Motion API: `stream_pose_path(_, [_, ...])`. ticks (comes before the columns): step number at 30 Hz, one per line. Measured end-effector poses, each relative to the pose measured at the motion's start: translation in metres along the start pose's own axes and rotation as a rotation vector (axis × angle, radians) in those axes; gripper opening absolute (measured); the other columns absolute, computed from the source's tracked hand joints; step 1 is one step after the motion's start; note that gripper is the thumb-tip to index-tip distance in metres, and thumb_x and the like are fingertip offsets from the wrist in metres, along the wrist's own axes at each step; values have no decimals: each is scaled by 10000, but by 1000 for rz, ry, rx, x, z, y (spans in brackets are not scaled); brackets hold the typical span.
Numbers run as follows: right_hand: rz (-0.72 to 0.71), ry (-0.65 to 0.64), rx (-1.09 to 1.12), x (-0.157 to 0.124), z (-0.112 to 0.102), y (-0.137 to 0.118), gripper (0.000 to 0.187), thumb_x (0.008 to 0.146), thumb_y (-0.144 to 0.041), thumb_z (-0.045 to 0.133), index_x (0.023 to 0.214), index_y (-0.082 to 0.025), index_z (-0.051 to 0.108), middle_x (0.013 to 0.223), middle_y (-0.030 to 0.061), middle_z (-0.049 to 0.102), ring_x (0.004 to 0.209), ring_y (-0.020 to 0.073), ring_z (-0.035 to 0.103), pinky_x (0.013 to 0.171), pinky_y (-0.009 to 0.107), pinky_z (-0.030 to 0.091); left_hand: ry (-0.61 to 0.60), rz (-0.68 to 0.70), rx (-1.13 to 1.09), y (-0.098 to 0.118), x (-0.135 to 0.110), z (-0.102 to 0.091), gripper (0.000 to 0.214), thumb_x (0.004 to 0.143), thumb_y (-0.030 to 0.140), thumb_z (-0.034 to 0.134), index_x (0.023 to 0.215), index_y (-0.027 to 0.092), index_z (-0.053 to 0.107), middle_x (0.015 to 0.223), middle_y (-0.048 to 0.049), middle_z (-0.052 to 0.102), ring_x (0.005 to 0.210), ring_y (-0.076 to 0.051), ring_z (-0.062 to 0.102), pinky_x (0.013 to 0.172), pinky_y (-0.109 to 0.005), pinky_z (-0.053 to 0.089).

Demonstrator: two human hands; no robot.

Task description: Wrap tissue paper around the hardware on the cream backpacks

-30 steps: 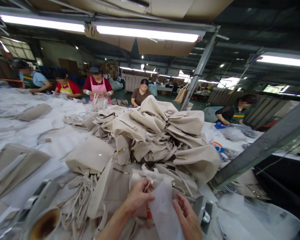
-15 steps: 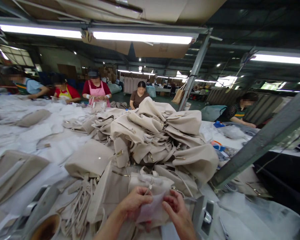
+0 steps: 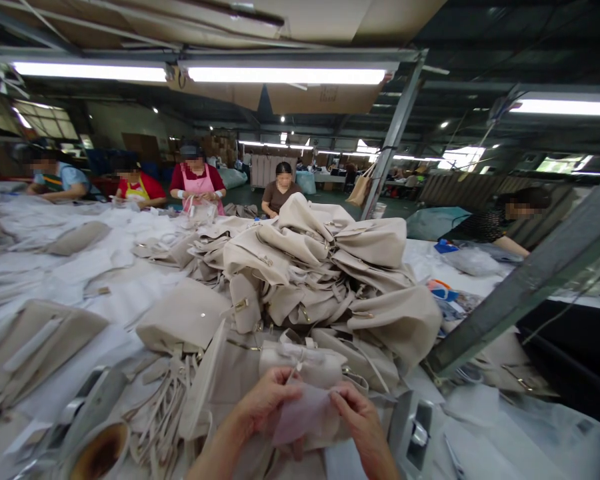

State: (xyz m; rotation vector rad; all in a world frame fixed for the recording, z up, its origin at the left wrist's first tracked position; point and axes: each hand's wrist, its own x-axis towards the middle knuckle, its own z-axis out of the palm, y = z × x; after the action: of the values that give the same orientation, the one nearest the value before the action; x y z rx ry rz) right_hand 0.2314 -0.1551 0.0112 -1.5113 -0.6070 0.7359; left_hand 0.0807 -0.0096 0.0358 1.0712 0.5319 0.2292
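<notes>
At the bottom middle, my left hand (image 3: 266,400) and my right hand (image 3: 361,420) both pinch a thin, translucent white sheet (image 3: 303,419). The sheet is pressed against a beige bag part (image 3: 300,363) with a metal fitting, lying just in front of me. Both hands are closed on the sheet's upper edges. Behind them rises a big heap of beige bags (image 3: 320,273) with gold clasps.
A loose bundle of beige straps (image 3: 160,413) lies left of my hands. A brown-stained cup (image 3: 97,453) sits at the bottom left, a metal tool (image 3: 413,430) at the right. A slanted steel post (image 3: 525,280) crosses the right side. Several workers (image 3: 197,180) stand along the far edge.
My right hand came up and in to meet the left, and the white sheet, hanging loose a second ago, is now folded tight against the bag part.
</notes>
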Motion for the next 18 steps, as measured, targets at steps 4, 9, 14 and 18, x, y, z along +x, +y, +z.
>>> stream_pose_path(4, [52, 5, 84, -3, 0, 2, 411, 673, -580, 773, 653, -202, 613, 704, -14, 623, 648, 158, 531, 594, 253, 429, 12, 34, 48, 0, -6, 1, 353, 625, 384, 736, 869, 170, 597, 755, 8, 613, 654, -131, 537, 620, -248, 392])
stream_pose_path(9, [119, -14, 123, -2, 7, 7, 382, 647, -514, 816, 678, -216, 581, 585, -60, 572, 552, 138, 509, 516, 238, 408, 263, 143, 423, 7, -16, -1, 117, 694, 297, 585, 653, 217, 510, 601, 30, 521, 597, -157, 504, 584, -269, 365])
stream_pose_path(14, [168, -54, 200, 3, 24, 1, 434, 612, -585, 821, 772, -195, 716, 651, -7, 691, 616, 195, 620, 586, 291, 491, 413, 222, 443, 14, -26, 11, 167, 676, 286, 621, 550, 201, 553, 600, 26, 489, 616, -153, 465, 571, -271, 347])
stream_pose_path(18, [298, -181, 413, 3, 42, -7, 423, 635, -574, 823, 831, -206, 757, 700, 23, 754, 633, 236, 684, 637, 342, 531, 379, 77, 113, -7, -22, 21, 218, 584, 335, 705, 656, 213, 539, 517, 70, 495, 437, -111, 427, 429, -239, 320])
